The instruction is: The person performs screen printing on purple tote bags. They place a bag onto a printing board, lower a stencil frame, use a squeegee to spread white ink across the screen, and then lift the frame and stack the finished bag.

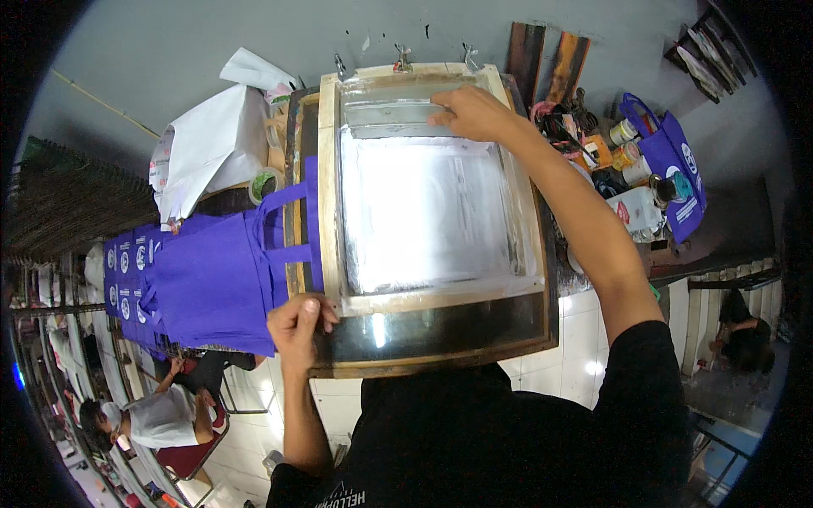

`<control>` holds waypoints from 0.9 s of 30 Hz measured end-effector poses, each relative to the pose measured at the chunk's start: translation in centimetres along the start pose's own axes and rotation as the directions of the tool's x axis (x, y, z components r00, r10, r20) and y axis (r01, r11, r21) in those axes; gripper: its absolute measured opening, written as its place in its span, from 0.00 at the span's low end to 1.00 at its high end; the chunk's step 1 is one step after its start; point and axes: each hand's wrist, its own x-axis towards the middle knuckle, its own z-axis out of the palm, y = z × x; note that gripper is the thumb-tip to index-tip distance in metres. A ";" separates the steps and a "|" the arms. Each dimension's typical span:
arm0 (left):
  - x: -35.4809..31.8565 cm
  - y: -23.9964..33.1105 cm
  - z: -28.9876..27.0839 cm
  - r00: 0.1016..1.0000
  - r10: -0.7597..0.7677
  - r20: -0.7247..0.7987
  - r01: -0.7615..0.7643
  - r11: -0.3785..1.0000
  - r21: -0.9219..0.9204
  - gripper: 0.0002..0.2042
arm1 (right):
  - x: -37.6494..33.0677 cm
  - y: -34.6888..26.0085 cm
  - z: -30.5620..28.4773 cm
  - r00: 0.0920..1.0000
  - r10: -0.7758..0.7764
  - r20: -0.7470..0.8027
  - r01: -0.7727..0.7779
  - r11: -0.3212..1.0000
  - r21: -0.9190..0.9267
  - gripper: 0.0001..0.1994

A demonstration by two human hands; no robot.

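A screen-printing frame [523, 212] with pale wooden sides lies before me on a dark-topped table [423, 334]. Its mesh looks bright white in the middle. My right hand [476, 113] reaches to the far end, its fingers curled over a greyish bar that looks like a squeegee [385, 117]. By the frame's near left corner is my left hand [302, 328], fingers curled in and thumb on top; whether anything is in them is hidden. Beside it lies a purple cloth bag [220, 284], and purple handles [288, 254] run to the frame's left edge.
Metal clamps [402, 59] stand at the frame's far edge. A white paper bag [216, 140] and a tape roll [265, 184] are at left. Jars, a white jerrycan [637, 210] and another purple bag [677, 161] crowd the right. A person [161, 415] sits at lower left.
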 end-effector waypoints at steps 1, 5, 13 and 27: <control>2.1 1.1 -0.2 0.999 0.054 0.004 -0.055 0.995 0.082 0.19 | 0.3 0.7 -0.5 0.999 -0.013 -0.051 0.011 1.000 -0.027 0.18; 12.7 4.2 2.8 0.964 0.260 0.055 -0.263 0.896 0.357 0.14 | 1.8 2.7 -0.6 0.991 -0.082 -0.106 0.077 0.996 -0.051 0.18; 29.7 0.9 7.6 0.857 0.317 0.406 -0.512 0.605 0.610 0.20 | 0.6 0.7 0.4 0.966 0.196 -0.170 -0.219 0.967 -0.127 0.23; 24.7 0.3 7.9 0.946 0.158 0.284 -0.319 0.613 0.723 0.19 | -2.9 -0.2 3.0 0.970 0.115 -0.216 -0.158 0.969 -0.192 0.27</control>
